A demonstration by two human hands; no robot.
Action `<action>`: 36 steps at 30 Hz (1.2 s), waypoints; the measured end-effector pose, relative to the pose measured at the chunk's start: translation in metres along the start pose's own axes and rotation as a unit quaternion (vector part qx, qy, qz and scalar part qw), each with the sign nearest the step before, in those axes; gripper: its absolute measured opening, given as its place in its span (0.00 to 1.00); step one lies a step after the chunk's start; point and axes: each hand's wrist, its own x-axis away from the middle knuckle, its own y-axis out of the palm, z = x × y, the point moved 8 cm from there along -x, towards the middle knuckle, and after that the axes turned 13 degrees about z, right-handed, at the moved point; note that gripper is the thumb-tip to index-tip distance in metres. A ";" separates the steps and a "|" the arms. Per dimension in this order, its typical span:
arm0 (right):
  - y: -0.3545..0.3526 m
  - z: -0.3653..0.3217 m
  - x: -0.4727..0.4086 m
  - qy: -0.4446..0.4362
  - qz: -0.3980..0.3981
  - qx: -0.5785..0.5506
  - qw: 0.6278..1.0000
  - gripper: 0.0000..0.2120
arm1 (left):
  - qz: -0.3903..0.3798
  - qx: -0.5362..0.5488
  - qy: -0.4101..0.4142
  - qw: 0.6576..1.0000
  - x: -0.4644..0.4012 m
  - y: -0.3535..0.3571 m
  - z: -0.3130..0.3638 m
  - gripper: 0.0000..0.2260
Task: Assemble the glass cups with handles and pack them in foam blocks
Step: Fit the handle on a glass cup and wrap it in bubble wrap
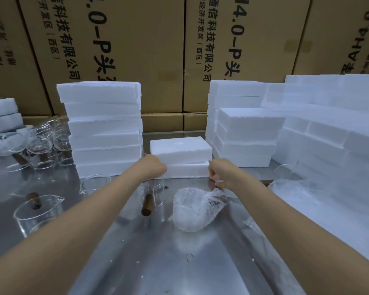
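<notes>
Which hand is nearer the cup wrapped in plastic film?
Right. The right hand is just above the wrapped cup, at its twisted end. The left hand is farther left, over a bare glass cup.

Steel table (158,262), printed cardboard cartons (124,50) stacked behind, low cartons (162,122) beneath

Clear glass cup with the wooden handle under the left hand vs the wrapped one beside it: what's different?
The bare clear glass cup with wooden handle stands upright; the plastic-wrapped cup lies tilted on its side. The bare cup's brown handle is fully exposed, while the wrapped cup's shows only dimly through the film. The left hand is over the bare cup; the right hand pinches the wrap. Both rest on the steel table.
</notes>
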 end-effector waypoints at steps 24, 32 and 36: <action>-0.046 0.036 0.064 -0.124 -0.140 0.239 0.953 0.16 | -0.004 -0.147 0.191 0.971 0.002 -0.015 0.030 0.58; -0.036 0.042 0.065 -0.105 -0.233 0.142 0.956 0.15 | -0.133 0.014 0.183 0.974 -0.028 0.003 0.018 0.45; -0.023 0.040 0.062 -0.075 -0.258 0.035 0.963 0.09 | -0.080 0.108 0.179 0.975 -0.034 0.001 0.016 0.39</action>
